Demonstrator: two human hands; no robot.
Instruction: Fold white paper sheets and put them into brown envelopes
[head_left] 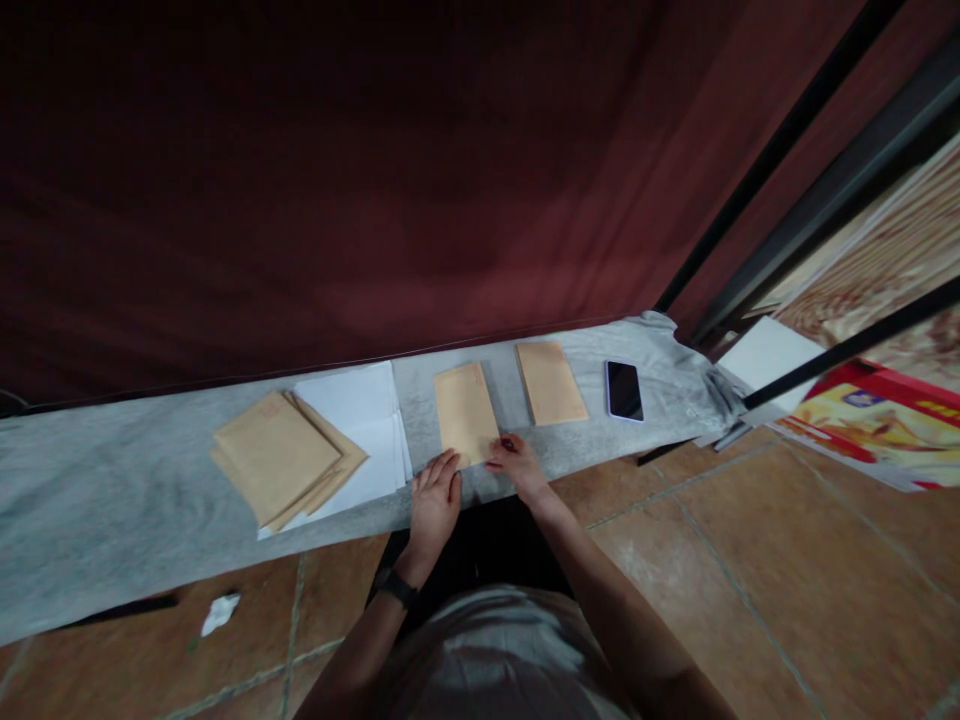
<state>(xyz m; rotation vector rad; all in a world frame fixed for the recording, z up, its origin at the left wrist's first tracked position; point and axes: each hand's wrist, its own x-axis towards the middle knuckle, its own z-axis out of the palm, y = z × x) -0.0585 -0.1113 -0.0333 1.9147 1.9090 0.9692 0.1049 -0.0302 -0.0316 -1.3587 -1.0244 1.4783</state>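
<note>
A brown paper envelope (pixel 466 410) lies upright before me on the cloth-covered table. My left hand (pixel 436 495) rests by its lower left corner, fingers stretched out and thumb apart, fingertips touching the bottom edge. At the lower right corner my right hand (pixel 517 466) has its fingers curled in a pinch on the envelope's edge. To the right lies a neat stack of brown envelopes (pixel 551 384). On the left, several more brown envelopes (pixel 277 450) are fanned out loosely, partly covering a stack of white paper sheets (pixel 360 410).
A phone with a dark screen (pixel 624 390) lies on the right of the narrow table, over its grey cloth (pixel 112 490). Behind hangs a dark red curtain (pixel 420 200). Black poles (pixel 780 150) and a red-yellow box (pixel 877 420) stand at right. Crumpled white tissue (pixel 220 614) lies on the tiled floor.
</note>
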